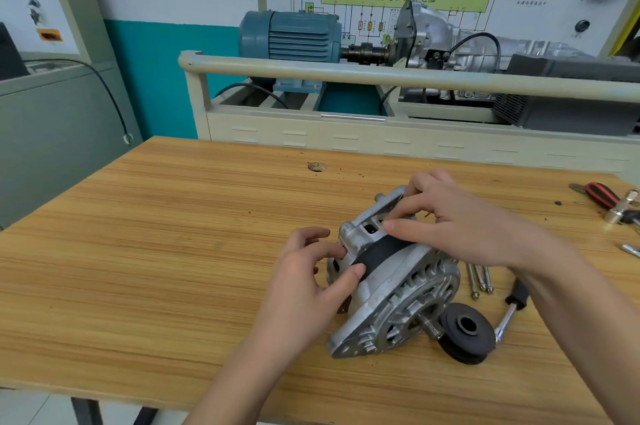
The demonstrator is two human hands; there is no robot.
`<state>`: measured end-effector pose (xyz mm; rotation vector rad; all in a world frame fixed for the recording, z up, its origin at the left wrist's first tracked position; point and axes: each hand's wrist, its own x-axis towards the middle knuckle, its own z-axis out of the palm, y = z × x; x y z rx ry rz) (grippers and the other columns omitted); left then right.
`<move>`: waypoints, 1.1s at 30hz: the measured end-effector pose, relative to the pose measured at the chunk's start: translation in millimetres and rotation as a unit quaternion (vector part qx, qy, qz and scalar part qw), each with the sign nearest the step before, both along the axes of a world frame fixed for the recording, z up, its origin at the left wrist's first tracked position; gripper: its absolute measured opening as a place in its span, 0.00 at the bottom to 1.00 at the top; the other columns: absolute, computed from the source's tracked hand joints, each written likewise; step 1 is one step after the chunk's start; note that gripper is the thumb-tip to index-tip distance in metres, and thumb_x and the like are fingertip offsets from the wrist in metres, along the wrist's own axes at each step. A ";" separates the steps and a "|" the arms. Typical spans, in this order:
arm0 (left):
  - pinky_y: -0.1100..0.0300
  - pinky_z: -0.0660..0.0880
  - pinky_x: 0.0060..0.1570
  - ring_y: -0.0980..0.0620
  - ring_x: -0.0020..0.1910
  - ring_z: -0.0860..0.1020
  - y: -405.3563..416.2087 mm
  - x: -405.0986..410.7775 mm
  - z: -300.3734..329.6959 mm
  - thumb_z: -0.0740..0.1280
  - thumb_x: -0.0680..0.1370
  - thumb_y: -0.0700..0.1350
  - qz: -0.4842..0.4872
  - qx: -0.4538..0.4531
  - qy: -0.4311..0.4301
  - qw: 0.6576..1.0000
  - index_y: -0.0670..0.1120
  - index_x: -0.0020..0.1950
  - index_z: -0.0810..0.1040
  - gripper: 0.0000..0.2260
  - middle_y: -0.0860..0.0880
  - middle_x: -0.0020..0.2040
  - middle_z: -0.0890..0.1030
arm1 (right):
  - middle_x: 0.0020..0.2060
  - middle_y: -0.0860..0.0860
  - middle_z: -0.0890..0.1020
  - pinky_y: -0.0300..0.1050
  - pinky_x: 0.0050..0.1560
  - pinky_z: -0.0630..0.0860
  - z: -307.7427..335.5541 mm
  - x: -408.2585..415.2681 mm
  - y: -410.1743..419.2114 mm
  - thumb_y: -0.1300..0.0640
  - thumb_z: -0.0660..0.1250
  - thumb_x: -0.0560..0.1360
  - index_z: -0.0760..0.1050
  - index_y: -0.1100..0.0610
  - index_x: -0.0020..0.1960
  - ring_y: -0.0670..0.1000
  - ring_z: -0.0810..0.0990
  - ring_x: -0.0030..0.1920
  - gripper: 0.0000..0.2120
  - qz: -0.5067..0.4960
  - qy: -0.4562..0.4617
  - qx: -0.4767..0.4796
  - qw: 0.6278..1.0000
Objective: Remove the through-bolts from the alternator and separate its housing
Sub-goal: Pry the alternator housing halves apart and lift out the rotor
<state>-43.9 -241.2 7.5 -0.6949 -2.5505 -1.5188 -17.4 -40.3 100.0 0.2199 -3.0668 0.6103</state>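
— Where is the alternator (394, 281) sitting?

— On the wooden tabletop (156, 251), right of its middle, lying tilted with the finned front housing (412, 300) turned toward the camera and its threaded shaft (429, 325) poking out low on the right.

— And the hands?

— Both are on it. The left hand (308, 279) grips the rear end, thumb curled onto the dark band (381, 253) round the middle, fingers bent against the silver rear housing (363, 230). The right hand (464, 227) comes over from the right, its fingers curled onto the top of the rear housing and the edge of the band (whether anything small is pinched there, I cannot tell).

— Are the through-bolts out?

— Long silver bolts (479, 281) lie together on the tabletop just right of the alternator; I can't count them surely.

— What else is nearby?

— A black pulley (465, 331) lies flat just beside the shaft, touching or nearly touching it. A ratchet handle (512, 312) with a black grip lies right of the pulley. At the far right edge sit a red-and-black handled tool (601, 194) and a brass-coloured fitting (623, 206). Behind the tabletop stands a training rig with a blue electric motor (291, 35).
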 end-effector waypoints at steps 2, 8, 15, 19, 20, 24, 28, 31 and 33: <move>0.64 0.73 0.53 0.61 0.63 0.71 -0.6 -1.3 2.8 0.74 0.71 0.51 0.003 0.022 -0.029 0.999 0.57 0.46 0.82 0.05 0.58 0.61 0.73 | 0.48 0.44 0.70 0.38 0.50 0.63 -3.6 1.0 -0.8 0.33 0.57 0.70 0.81 0.45 0.50 0.41 0.63 0.55 0.22 -0.002 0.033 -0.015 0.999; 0.59 0.75 0.55 0.63 0.55 0.76 0.7 -2.4 6.5 0.78 0.68 0.46 0.020 0.071 -0.045 0.996 0.54 0.37 0.84 0.04 0.57 0.56 0.77 | 0.43 0.44 0.72 0.46 0.49 0.68 -13.1 -1.2 -5.8 0.54 0.63 0.75 0.83 0.49 0.45 0.46 0.68 0.50 0.10 0.003 0.127 -0.018 0.992; 0.54 0.75 0.57 0.67 0.55 0.76 -2.2 6.3 6.0 0.78 0.67 0.46 -0.003 0.088 -0.055 0.995 0.52 0.31 0.85 0.06 0.59 0.52 0.81 | 0.28 0.46 0.78 0.36 0.33 0.67 -25.9 4.5 3.5 0.53 0.66 0.75 0.80 0.51 0.34 0.42 0.73 0.28 0.12 -0.129 0.227 -0.162 0.952; 0.54 0.76 0.52 0.63 0.48 0.79 -2.4 4.6 12.1 0.77 0.69 0.46 -0.004 0.134 -0.070 0.988 0.46 0.30 0.84 0.09 0.55 0.44 0.83 | 0.40 0.44 0.80 0.39 0.42 0.70 -41.9 11.3 -3.1 0.49 0.69 0.73 0.79 0.48 0.44 0.41 0.76 0.41 0.04 -0.184 0.222 -0.239 0.927; 0.53 0.76 0.52 0.60 0.48 0.80 -1.5 1.7 15.1 0.76 0.70 0.47 0.009 0.145 -0.061 0.988 0.46 0.31 0.84 0.09 0.55 0.43 0.83 | 0.45 0.44 0.79 0.40 0.47 0.71 -46.6 11.4 -6.1 0.51 0.70 0.72 0.78 0.49 0.48 0.42 0.76 0.47 0.06 -0.188 0.216 -0.252 0.924; 0.60 0.75 0.54 0.59 0.57 0.76 13.8 -9.1 26.7 0.72 0.72 0.55 0.002 0.117 -0.054 0.992 0.51 0.56 0.77 0.16 0.59 0.55 0.78 | 0.46 0.43 0.77 0.41 0.52 0.70 -55.3 9.8 -19.6 0.63 0.71 0.72 0.73 0.50 0.48 0.46 0.75 0.51 0.11 -0.209 0.244 -0.325 0.889; 0.53 0.75 0.60 0.54 0.60 0.75 41.8 -20.5 33.9 0.73 0.73 0.55 -0.056 0.097 -0.149 0.982 0.52 0.71 0.67 0.29 0.52 0.63 0.74 | 0.47 0.43 0.77 0.42 0.47 0.74 -59.7 10.6 -24.6 0.66 0.68 0.72 0.74 0.50 0.49 0.42 0.76 0.44 0.13 -0.219 0.251 -0.379 0.863; 0.51 0.78 0.56 0.51 0.53 0.79 54.9 -29.0 36.5 0.75 0.72 0.51 -0.053 0.121 -0.226 0.965 0.48 0.69 0.68 0.29 0.49 0.56 0.78 | 0.49 0.42 0.78 0.39 0.41 0.77 -63.9 14.0 -26.5 0.66 0.67 0.73 0.74 0.48 0.51 0.39 0.77 0.38 0.14 -0.214 0.244 -0.430 0.842; 0.49 0.78 0.56 0.50 0.53 0.79 59.7 -34.9 38.8 0.76 0.70 0.52 -0.049 0.126 -0.260 0.956 0.50 0.67 0.69 0.29 0.49 0.55 0.78 | 0.45 0.44 0.78 0.39 0.38 0.75 -63.3 12.6 -27.5 0.66 0.68 0.73 0.74 0.50 0.48 0.42 0.76 0.36 0.12 -0.221 0.245 -0.462 0.823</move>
